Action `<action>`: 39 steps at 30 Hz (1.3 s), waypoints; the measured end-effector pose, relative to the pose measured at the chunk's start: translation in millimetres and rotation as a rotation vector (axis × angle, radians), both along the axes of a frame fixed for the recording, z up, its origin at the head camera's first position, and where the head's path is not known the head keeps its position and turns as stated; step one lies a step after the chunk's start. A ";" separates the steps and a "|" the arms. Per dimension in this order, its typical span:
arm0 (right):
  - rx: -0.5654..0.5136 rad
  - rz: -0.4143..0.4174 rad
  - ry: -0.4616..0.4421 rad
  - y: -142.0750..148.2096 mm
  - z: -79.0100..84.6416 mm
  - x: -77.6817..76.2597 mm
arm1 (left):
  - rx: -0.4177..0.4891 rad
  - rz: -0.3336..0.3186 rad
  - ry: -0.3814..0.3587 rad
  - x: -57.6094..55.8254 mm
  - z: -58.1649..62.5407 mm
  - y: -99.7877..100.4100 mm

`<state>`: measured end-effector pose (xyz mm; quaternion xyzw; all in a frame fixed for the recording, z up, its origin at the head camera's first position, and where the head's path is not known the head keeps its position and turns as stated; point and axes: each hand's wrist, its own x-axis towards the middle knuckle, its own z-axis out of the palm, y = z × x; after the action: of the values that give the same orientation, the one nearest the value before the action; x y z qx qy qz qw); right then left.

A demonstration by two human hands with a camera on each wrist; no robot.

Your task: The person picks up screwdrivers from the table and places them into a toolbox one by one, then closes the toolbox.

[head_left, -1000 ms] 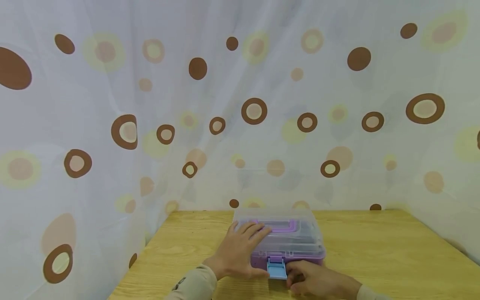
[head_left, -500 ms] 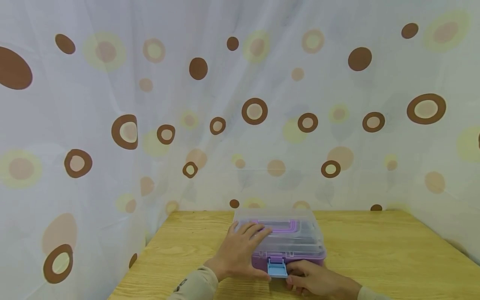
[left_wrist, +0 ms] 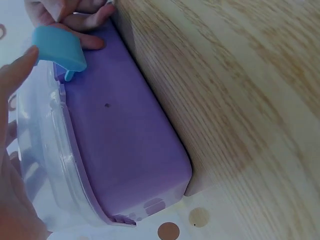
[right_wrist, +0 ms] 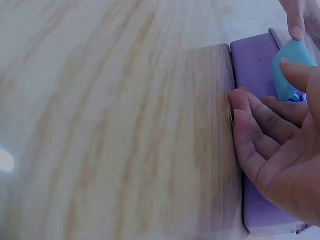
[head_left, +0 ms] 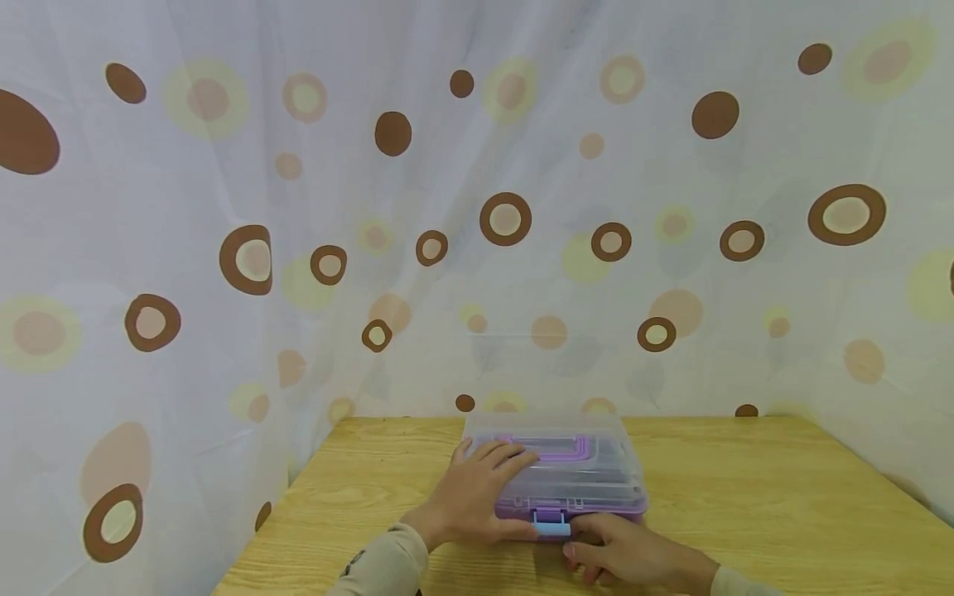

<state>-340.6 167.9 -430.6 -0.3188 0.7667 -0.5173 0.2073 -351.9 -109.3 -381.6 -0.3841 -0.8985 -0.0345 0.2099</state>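
Observation:
A purple box (left_wrist: 125,130) with a clear plastic lid (head_left: 596,473) stands closed on the table. The light-blue latch (head_left: 551,528) at its front sticks outward. Spread over the lid's left front lies my left hand (head_left: 477,497), its thumb reaching the latch's left edge. My right hand (head_left: 629,550) is low at the box front and pinches the latch's right side, thumb on the outer face and index finger beneath, as the right wrist view shows. Its other fingers curl loosely against the purple wall.
A purple carry handle (head_left: 577,449) lies folded on the lid. The wooden table (head_left: 760,497) extends to both sides. A white curtain (head_left: 551,281) with brown and yellow circles hangs behind and along the sides.
The latch has swung upward, so its flat face, visible before, now shows nearly edge-on. The right hand shifted slightly with it; the left hand has stayed on the lid.

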 end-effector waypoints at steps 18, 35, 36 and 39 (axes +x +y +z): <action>0.010 -0.118 -0.025 -6.2 -1.3 4.1 | 0.160 0.086 -0.038 0.9 -1.5 11.1; 0.030 -0.159 -0.012 -10.7 1.1 7.9 | 0.206 0.132 -0.030 4.1 0.7 16.6; 0.032 -0.161 -0.010 -10.8 1.3 8.1 | 0.208 0.132 -0.027 4.0 0.6 16.8; 0.040 -0.163 0.006 -11.1 2.6 9.0 | 0.213 0.135 -0.018 3.4 0.5 18.4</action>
<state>-331.6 156.8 -428.1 -0.2526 0.8008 -0.5163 0.1686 -348.5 -90.9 -381.1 -0.2981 -0.9153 -0.1190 0.2433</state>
